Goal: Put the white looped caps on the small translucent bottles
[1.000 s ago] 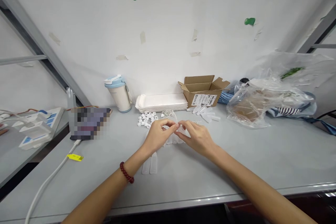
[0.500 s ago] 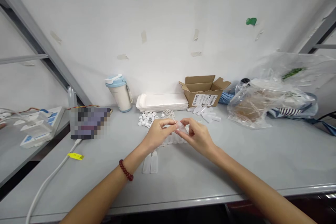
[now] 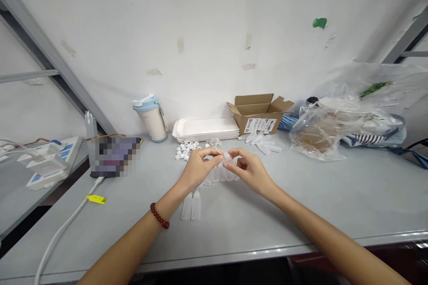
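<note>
Tube (image 3: 228, 159): small, frosted, half see-through, with a paler rounded end uppermost, most of its body covered by fingers. It's up in front of the box (image 3: 261, 118), a bit to its left, over the desk (image 3: 284, 231). Right hand (image 3: 252, 170): thumb and index clamped on the tube. Left hand (image 3: 196, 168): thumb and index tips together, right at the tube's side; from where I stand, can't tell what's pinched between. More tubes lie in a row beneath the hands, box's near-left. Caps (image 3: 182, 151) scattered left of the box, nearer than the trays (image 3: 209, 129) stacked just beside it.
</note>
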### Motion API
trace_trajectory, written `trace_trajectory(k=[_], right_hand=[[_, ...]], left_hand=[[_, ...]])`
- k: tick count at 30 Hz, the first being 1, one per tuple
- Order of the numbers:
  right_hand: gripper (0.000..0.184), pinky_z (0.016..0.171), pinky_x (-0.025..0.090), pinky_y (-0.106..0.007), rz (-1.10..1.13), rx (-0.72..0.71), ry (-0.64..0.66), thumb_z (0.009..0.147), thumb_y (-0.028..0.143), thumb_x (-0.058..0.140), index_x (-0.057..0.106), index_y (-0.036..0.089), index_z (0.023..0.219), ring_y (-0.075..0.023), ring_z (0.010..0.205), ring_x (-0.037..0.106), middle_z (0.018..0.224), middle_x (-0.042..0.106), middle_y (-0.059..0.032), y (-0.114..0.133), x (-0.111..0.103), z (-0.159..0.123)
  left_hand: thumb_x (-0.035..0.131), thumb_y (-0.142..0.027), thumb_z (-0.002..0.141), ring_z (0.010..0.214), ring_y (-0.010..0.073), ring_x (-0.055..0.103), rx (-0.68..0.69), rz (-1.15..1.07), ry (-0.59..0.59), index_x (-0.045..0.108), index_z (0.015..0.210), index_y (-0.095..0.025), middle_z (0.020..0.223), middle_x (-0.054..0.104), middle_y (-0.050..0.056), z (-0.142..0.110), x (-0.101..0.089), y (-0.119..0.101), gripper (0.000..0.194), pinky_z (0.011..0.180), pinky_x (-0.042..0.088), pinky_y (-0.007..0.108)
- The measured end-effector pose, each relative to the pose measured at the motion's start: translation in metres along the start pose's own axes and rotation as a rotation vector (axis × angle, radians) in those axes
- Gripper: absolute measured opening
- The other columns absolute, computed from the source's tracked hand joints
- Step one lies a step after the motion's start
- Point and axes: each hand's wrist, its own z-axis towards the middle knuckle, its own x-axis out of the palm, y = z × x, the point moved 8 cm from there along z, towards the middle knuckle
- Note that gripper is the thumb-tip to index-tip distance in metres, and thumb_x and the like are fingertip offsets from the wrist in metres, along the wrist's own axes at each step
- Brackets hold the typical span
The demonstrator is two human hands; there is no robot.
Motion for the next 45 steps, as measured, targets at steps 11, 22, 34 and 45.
trace_trajectory(k=[11,22,34,45], right_hand=[[0.03,0.043,0.027,-0.021,0.016,0.044,0.009,0.074,0.042,0.065,0.056,0.017,0.087,-0.0048,0.045,0.036,0.074,0.052,0.0022,-0.005,0.004,0.0],[0.025,0.045,0.028,-0.021,0.009,0.082,0.049,0.075,0.039,0.063,0.054,0.015,0.073,-0.0049,0.046,0.037,0.066,0.048,0.0041,-0.006,0.013,-0.002],[0.017,0.037,0.028,-0.019,0.093,0.25,0.237,0.072,0.031,0.064,0.057,0.015,0.069,-0.0048,0.038,0.04,0.056,0.051,0.0045,-0.009,0.042,-0.019],[0.03,0.033,0.033,-0.017,0.263,0.295,0.56,0.07,0.042,0.069,0.063,0.013,0.074,-0.0072,0.033,0.045,0.041,0.05,0.0063,-0.007,0.065,-0.035]], left_hand=[[0.064,-0.036,0.076,0.08,0.0167,0.06,0.034,0.045,0.081,0.07,0.08,-0.017,0.083,0.068,0.003,0.0,0.006,0.001,0.021,0.067,0.046,0.025],[0.055,-0.024,0.08,0.086,0.0208,0.06,0.155,0.514,-0.079,0.067,0.089,-0.017,0.09,0.068,0.006,-0.012,-0.011,-0.006,0.016,0.077,0.049,0.036],[0.064,-0.032,0.081,0.105,0.0283,0.052,0.616,0.9,0.147,0.048,0.118,-0.015,0.114,0.06,0.013,-0.074,0.024,-0.022,0.044,0.087,0.047,0.045],[0.066,-0.022,0.074,0.108,0.0231,0.047,0.287,0.681,0.256,0.045,0.11,-0.023,0.112,0.058,0.006,-0.089,0.001,0.0,0.041,0.087,0.048,0.037]])
